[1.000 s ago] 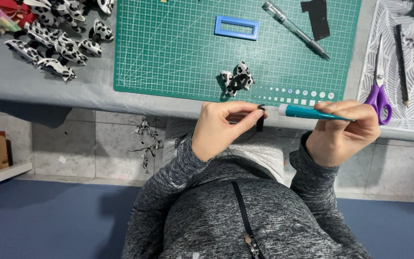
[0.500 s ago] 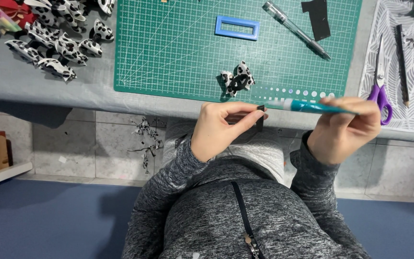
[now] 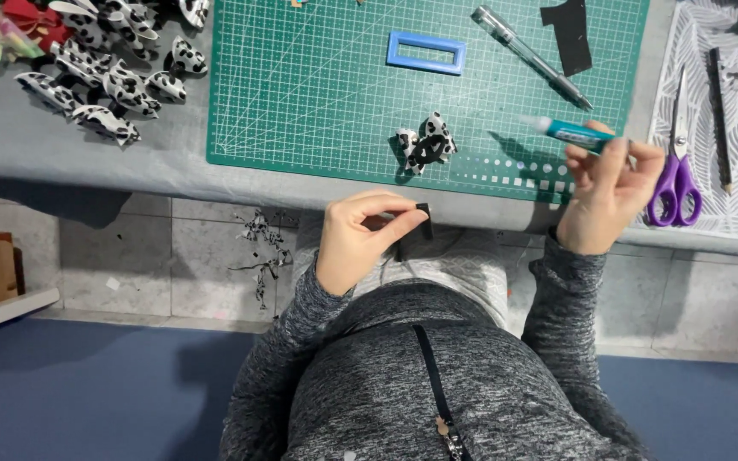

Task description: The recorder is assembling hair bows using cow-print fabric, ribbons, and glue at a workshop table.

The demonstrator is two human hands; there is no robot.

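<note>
Fingers of the left hand (image 3: 360,235) are pinching a small black strip (image 3: 423,220) at centre frame, while the right hand (image 3: 608,183) is gripping a teal glue pen (image 3: 570,132) over the green cutting mat (image 3: 318,102).

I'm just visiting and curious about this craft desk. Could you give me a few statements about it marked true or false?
1. The right hand holds a teal glue pen. True.
2. The left hand pinches a small black piece. True.
3. The purple scissors lie on the green cutting mat. False: they lie right of it, on a patterned sheet.
4. The blue rectangular frame is in the left hand. False: it lies on the mat.
</note>
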